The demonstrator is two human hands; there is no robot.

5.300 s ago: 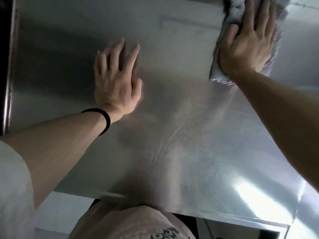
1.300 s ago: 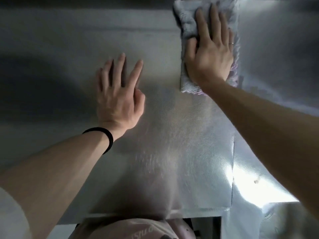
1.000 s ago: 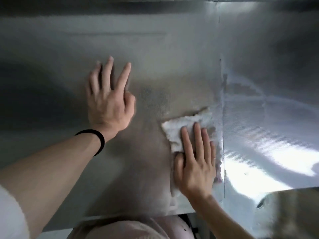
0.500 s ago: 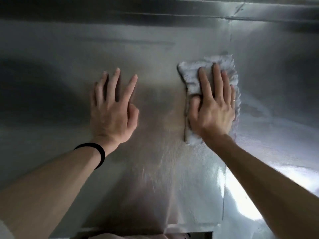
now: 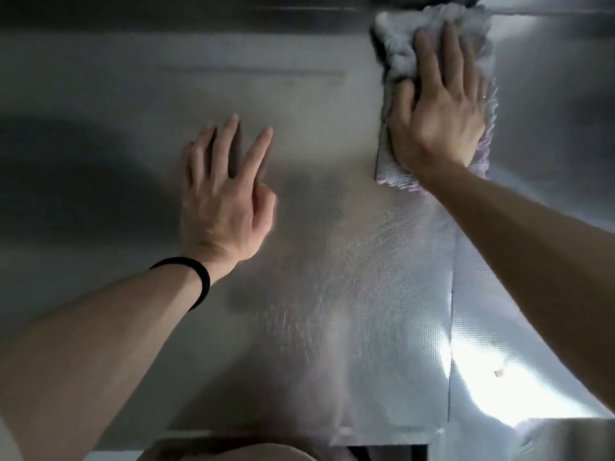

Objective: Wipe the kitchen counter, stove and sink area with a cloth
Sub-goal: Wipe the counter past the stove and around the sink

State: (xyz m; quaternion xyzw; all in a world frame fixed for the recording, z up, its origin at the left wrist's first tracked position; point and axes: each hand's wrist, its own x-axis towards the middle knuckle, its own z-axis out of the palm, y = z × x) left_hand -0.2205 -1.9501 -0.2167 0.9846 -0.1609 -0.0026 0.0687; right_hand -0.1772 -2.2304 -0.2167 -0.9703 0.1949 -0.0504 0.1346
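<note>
A pale grey cloth [image 5: 401, 51] lies flat on the textured steel counter [image 5: 332, 294] at the far right, up against the back edge. My right hand [image 5: 439, 111] presses flat on the cloth with fingers stretched forward and a ring on one finger. My left hand [image 5: 223, 194] rests flat on the bare counter to the left, fingers apart, holding nothing. A black band circles my left wrist.
A seam [image 5: 451, 327] runs front to back in the steel, right of centre. The counter's front edge [image 5: 266, 434] is at the bottom, with my body just below it. A bright glare patch [image 5: 482, 371] lies at the lower right.
My right hand has pushed the cloth away from me, from mid-counter to the back edge. Before that it pulled the cloth toward the front. My left hand has stayed planted.
</note>
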